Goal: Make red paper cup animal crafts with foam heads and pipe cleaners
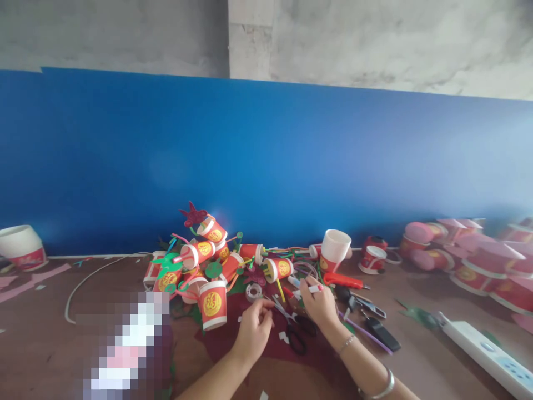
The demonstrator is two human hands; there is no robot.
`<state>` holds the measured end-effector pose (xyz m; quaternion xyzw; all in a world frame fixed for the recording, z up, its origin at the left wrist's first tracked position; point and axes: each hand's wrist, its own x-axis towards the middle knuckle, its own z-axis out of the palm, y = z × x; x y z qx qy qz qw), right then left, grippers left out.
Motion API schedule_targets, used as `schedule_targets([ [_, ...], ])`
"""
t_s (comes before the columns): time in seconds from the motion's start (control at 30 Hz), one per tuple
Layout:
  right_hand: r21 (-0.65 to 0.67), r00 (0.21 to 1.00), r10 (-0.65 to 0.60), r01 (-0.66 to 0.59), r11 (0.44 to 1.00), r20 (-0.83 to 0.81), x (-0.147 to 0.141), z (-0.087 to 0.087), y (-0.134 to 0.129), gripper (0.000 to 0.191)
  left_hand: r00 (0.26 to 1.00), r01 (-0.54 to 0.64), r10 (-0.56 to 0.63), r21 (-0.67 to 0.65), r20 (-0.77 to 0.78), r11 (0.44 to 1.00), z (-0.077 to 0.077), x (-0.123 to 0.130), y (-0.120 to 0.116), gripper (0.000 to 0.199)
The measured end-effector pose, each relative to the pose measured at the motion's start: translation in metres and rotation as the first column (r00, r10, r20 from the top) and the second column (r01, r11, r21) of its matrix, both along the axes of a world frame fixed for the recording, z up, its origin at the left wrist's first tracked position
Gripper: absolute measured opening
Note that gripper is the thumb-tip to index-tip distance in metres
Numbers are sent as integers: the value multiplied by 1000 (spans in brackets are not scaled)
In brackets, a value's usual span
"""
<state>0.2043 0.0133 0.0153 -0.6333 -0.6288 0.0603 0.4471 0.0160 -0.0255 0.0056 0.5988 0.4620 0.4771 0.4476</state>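
Note:
My right hand (318,303) is closed around a white marker (308,290) with a red end, held nearly level over the table. Left of it, my left hand (256,328) has its fingers curled together beside the scissors; whatever may be between the fingertips is too small to make out. Scissors (296,336) with black handles lie spread between my hands on dark red paper (237,344). A roll of clear tape (254,291) rests just beyond my left hand. Decorated red and white paper cups (213,305) are heaped to the left, with green and dark red cutouts among them.
A glue gun with an orange body (343,280), keys with a black fob (381,333) and a white power strip (487,355) lie to the right. Stacked white cups (335,244) stand behind. Pink-topped cups (478,266) fill the far right. A blue panel (266,161) borders the table.

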Motion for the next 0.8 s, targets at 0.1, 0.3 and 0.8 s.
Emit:
schedule_targets([
  [0.1, -5, 997, -19, 19, 1000, 72, 1, 0, 0, 30, 1000, 0, 0, -2, 0, 1000, -2, 0, 1, 16],
  [0.3, -8, 983, 37, -36, 999, 177, 0, -3, 0, 34, 1000, 4, -4, 4, -26, 1000, -4, 0, 3, 16],
  [0.8, -54, 959, 270, -266, 963, 88, -1, -1, -2, 30, 996, 28, -29, -8, -81, 1000, -6, 0, 4, 19],
])
